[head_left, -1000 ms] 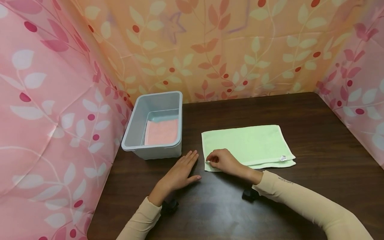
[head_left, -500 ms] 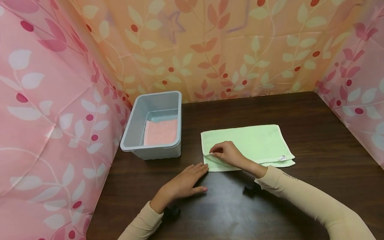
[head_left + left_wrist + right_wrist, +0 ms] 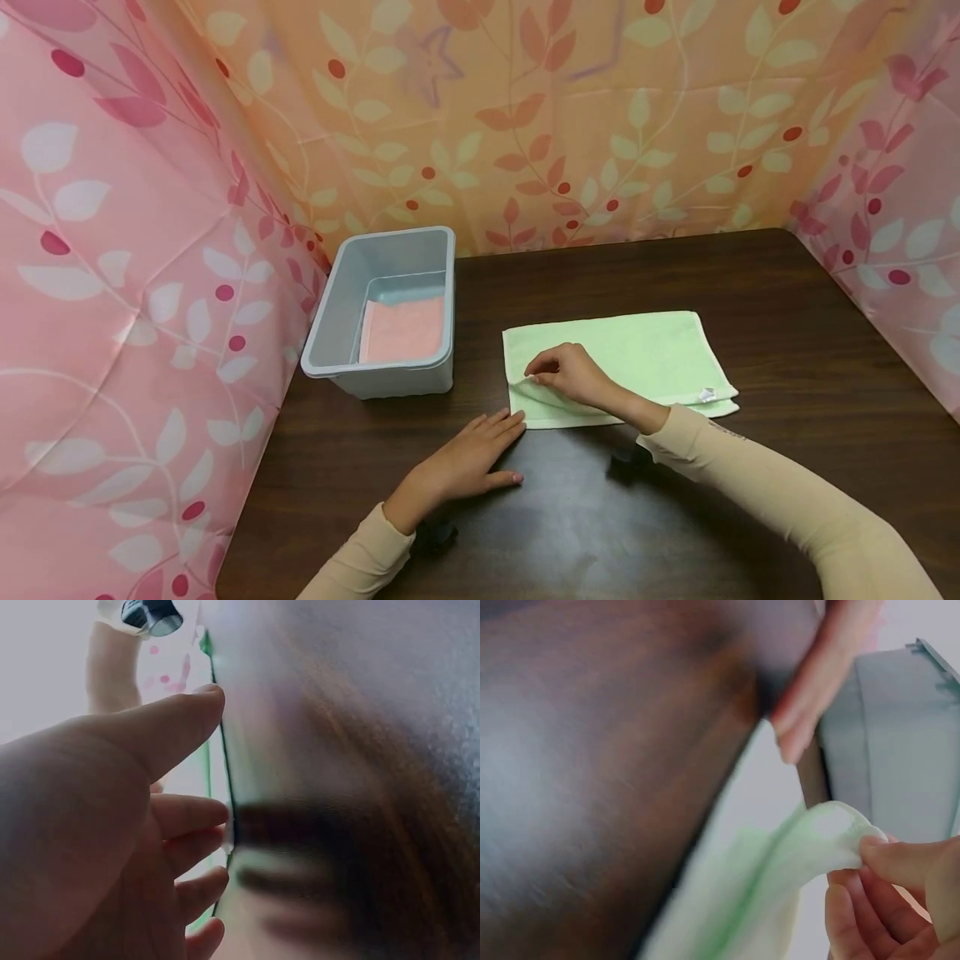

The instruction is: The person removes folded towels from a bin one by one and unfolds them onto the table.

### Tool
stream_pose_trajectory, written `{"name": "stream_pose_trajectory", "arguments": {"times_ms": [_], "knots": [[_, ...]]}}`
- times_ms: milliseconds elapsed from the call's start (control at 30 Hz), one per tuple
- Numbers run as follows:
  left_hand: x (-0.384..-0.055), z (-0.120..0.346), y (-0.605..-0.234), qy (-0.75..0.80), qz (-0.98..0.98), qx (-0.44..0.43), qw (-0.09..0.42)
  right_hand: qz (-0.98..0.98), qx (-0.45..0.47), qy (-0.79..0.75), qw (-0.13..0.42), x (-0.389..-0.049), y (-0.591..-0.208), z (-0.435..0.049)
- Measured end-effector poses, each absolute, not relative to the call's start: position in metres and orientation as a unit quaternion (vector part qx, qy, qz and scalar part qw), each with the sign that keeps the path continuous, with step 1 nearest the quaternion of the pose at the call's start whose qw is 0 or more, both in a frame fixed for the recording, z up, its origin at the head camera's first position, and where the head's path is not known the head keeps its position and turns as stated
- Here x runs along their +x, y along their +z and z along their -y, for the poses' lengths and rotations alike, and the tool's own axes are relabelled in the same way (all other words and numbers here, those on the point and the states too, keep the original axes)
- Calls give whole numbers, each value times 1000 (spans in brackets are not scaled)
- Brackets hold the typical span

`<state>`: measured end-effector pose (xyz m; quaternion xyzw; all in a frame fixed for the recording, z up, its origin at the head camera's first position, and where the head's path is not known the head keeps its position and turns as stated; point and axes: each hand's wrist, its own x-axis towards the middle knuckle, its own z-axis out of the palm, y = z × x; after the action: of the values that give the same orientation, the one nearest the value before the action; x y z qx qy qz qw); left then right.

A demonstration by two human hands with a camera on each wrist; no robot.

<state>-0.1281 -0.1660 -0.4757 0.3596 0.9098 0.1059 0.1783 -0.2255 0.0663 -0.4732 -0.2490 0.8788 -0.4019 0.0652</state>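
Observation:
A folded light green towel (image 3: 622,350) lies on the dark wooden table, a small shiny tag near its right front corner. My right hand (image 3: 573,373) pinches the left front corner of the towel's upper layer between thumb and fingertips. In the right wrist view that pinched edge of the green towel (image 3: 829,836) curves up off the layer below. My left hand (image 3: 472,458) lies with fingers straight, its fingertips at the lower layer's left front corner. The left wrist view shows the left thumb (image 3: 180,724) spread apart from the fingers.
A grey plastic bin (image 3: 397,382) stands at the left rear of the table (image 3: 570,517), with a folded pink cloth (image 3: 405,332) inside. Floral curtains (image 3: 525,125) close off the back and both sides.
My right hand has lifted the towel's upper corner up and back, baring the lower layer's front strip. My left hand has slid right to the towel's corner.

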Motion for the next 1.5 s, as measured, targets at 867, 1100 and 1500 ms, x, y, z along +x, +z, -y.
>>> {"name": "stream_pose_trajectory", "arguments": {"times_ms": [867,1100,1500], "knots": [[-127,165,-468,102,-910,355,186,-893,-159,-416,63,-322,-416,-111],[-127,164,-469,96,-912,351,191,-909,-133,-394,37,-351,-421,-123],[-128,163,-468,92,-912,349,194,-916,-77,-391,45,-385,-447,-136]]}}
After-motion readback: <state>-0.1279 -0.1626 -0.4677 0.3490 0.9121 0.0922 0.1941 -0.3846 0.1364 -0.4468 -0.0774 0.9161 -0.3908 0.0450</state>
